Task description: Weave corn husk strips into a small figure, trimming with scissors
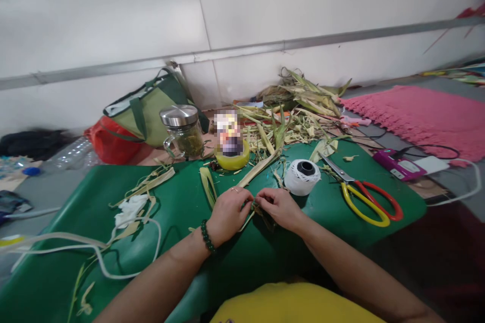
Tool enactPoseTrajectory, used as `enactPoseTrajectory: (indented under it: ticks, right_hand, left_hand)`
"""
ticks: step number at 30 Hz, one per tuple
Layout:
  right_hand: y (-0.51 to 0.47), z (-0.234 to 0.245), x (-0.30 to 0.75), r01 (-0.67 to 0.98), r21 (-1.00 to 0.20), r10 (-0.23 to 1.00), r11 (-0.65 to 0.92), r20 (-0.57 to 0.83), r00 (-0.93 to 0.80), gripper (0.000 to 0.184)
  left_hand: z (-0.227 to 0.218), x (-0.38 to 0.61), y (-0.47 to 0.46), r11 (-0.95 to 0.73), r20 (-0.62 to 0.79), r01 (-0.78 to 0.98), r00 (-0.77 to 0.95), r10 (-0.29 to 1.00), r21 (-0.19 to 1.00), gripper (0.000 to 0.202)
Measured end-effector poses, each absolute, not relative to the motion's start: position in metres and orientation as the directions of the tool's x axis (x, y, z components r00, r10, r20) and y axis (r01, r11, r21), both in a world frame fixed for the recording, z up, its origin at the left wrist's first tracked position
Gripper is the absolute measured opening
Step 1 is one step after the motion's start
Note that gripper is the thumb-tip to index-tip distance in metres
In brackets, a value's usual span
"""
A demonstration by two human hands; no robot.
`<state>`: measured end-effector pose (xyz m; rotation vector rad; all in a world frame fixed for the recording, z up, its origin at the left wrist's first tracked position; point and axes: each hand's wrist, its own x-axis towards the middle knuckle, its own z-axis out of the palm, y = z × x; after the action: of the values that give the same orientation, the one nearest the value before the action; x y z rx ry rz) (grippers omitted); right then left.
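Over the green mat (182,207), both hands meet fingertip to fingertip. My left hand (232,213), with a green bead bracelet at its wrist, pinches a small bit of dried corn husk. My right hand (281,209) pinches the same brownish corn husk (265,217) from the other side; the fingers hide most of it. Just beyond my right hand stands a spool of white thread (299,182). Scissors (356,181) with one red and one yellow handle lie further right, blades partly apart. A long husk strip (261,167) runs away from the hands.
A heap of corn husks (303,98) lies against the wall. A yellow tape roll (233,161) and a lidded glass mug (184,133) stand at the mat's far edge. White cable (129,276) loops at left. A purple device (399,165) and pink fringed cloth (428,118) lie right.
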<state>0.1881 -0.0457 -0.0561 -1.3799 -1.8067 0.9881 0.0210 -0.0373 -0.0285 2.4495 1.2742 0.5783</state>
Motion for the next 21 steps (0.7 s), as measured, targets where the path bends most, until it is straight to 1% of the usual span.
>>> enactPoseTrajectory:
  ticks: [2,5,9,13,16,19,21]
  right_hand:
    - [-0.046,-0.056,0.188,0.467,-0.872,0.968,0.15,0.032,-0.25,0.021]
    - [-0.046,-0.056,0.189,0.425,-0.895,0.962,0.133,0.014,-0.271,0.022]
    - [-0.046,-0.054,0.19,0.374,-0.92,0.959,0.121,0.012,-0.282,0.025]
    - [-0.046,-0.051,0.19,0.365,-0.925,0.962,0.105,0.002,-0.272,0.023]
    - [-0.045,-0.05,0.189,0.381,-0.917,0.961,0.115,0.007,-0.275,0.022]
    - [-0.044,-0.051,0.189,0.391,-0.911,0.957,0.13,0.012,-0.289,0.022]
    - [-0.043,-0.051,0.189,0.397,-0.91,0.958,0.121,0.002,-0.288,0.022]
  left_hand:
    - [-0.03,0.021,-0.039,-0.563,0.221,0.699,0.524,0.823,0.442,0.013]
    - [-0.032,0.022,-0.039,-0.545,0.221,0.669,0.51,0.831,0.505,0.022]
    - [-0.03,0.021,-0.033,-0.46,0.114,0.643,0.504,0.856,0.612,0.016]
    - [-0.025,0.019,-0.026,-0.356,-0.012,0.585,0.53,0.848,0.729,0.024]
    - [-0.021,0.017,-0.025,-0.289,-0.066,0.534,0.548,0.834,0.795,0.027]
    - [-0.019,0.018,-0.027,-0.258,-0.103,0.54,0.549,0.829,0.801,0.029]
    - [-0.019,0.02,-0.028,-0.27,-0.091,0.579,0.518,0.851,0.77,0.024]
